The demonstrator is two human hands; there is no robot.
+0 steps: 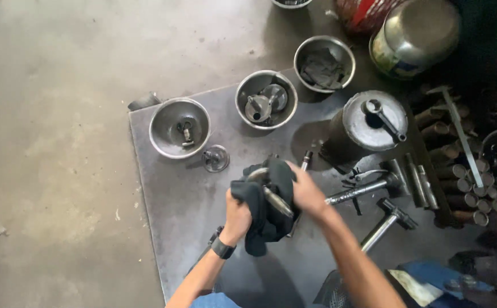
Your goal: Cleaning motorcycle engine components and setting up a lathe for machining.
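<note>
Over a grey metal sheet (168, 194) on the concrete floor, a metal rod (276, 201) is held wrapped in a dark cloth (265, 222)

The cloth is gripped from below by the left hand (238, 219), fingers clenched around its bunched folds; a dark band is worn at that wrist. The right hand (305, 193) is closed over the cloth's upper edge, grasping the rod's top end. The rod is seen tilted, its shiny shaft exposed between both hands, held clear above the sheet. Three steel bowls (180, 126) (266, 99) (324, 63) containing small parts are set along the sheet's far edge. A cylindrical can (368, 122) with a wrench on its lid is placed to the right, with hammers (382, 225) just beside the right forearm
</note>
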